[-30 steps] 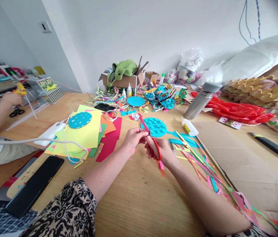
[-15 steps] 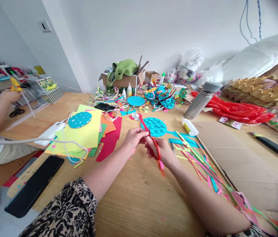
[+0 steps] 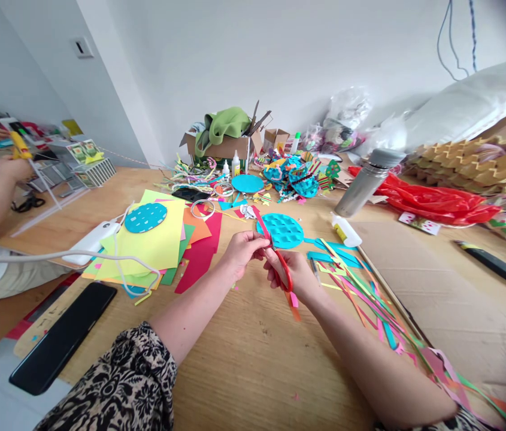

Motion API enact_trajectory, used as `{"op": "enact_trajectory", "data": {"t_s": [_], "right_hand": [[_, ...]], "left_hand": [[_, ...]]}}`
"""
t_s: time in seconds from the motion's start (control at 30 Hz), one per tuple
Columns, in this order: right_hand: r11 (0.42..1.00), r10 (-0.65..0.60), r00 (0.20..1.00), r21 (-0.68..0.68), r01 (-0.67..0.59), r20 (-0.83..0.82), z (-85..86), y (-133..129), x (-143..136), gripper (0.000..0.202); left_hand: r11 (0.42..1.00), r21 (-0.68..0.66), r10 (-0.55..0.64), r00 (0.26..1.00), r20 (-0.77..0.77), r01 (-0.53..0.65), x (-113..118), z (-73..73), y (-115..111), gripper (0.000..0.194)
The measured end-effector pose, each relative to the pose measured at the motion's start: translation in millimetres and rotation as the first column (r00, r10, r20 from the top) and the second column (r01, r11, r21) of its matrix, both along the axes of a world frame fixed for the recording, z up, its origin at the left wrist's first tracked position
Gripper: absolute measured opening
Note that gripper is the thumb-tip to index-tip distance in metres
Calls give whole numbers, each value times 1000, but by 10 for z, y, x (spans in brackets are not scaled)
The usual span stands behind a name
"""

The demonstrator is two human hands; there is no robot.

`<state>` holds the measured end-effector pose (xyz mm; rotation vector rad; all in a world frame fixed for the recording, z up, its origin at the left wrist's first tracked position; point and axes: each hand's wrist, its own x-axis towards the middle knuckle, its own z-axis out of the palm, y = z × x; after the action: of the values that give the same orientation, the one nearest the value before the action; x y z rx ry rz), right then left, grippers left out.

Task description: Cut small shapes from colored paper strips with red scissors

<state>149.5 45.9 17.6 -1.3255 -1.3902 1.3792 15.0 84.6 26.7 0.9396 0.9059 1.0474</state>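
My right hand [image 3: 293,275] is closed round the red handles of a pair of scissors [image 3: 285,269], its blades pointing away from me. Against it, my left hand [image 3: 247,251] pinches a red paper strip [image 3: 261,221] that sticks up beside the blades. Whether the blades are closed on the strip I cannot tell. Below the right hand hang orange and pink paper strips [image 3: 294,305]. Just beyond both hands lies a blue textured disc [image 3: 283,230]. Several cut paper strips [image 3: 360,287] are heaped on the table to the right.
Coloured paper sheets [image 3: 163,239] and a phone [image 3: 64,338] lie left. A metal bottle [image 3: 364,185], a glue bottle [image 3: 346,231], cardboard [image 3: 436,287] and a cutter knife [image 3: 499,263] are on the right. At far left a co-worker's hand holds a yellow glue gun [image 3: 20,145].
My hands, the scissors and the red strip stay almost in place. At far left the co-worker's hand with the glue gun has shifted left, and another person's hands have come into view.
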Motion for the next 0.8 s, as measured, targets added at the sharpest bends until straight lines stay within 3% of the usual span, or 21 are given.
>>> {"op": "enact_trajectory", "data": {"t_s": [0.4, 0.8], "right_hand": [[999, 39, 998, -25, -38, 43, 89, -26, -5, 49], [999, 34, 998, 0, -34, 55, 29, -7, 5, 50]], "left_hand": [[997, 52, -62, 998, -31, 64, -60, -9, 49, 12], [987, 46, -150, 988, -44, 152, -96, -6, 70, 13]]}}
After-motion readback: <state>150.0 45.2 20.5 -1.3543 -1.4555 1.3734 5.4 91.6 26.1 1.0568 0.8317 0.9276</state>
